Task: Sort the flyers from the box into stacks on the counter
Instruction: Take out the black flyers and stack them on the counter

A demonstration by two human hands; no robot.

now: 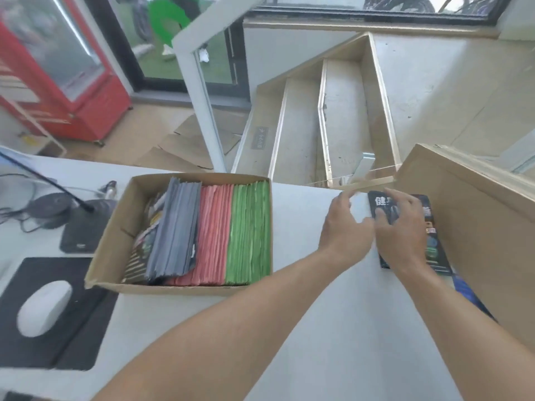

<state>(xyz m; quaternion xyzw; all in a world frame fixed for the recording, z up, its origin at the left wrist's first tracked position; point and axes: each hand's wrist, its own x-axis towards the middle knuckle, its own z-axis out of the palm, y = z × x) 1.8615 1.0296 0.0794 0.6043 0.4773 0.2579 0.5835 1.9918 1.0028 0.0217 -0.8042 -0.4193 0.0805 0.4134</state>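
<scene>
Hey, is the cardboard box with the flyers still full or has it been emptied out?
Mostly full. The box holds packed rows of grey, pink and green flyers, with a few loose ones at its left.

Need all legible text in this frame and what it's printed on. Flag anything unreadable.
"健": large white character at the top of the black flyer on the counter; the characters after it are covered by the right hand.
Smaller print lower on that flyer: too blurred to read.
Grey sign on the stair side: too small to read.
Red cooler lettering: blurred.
Flyers in the box: no readable text.
</scene>
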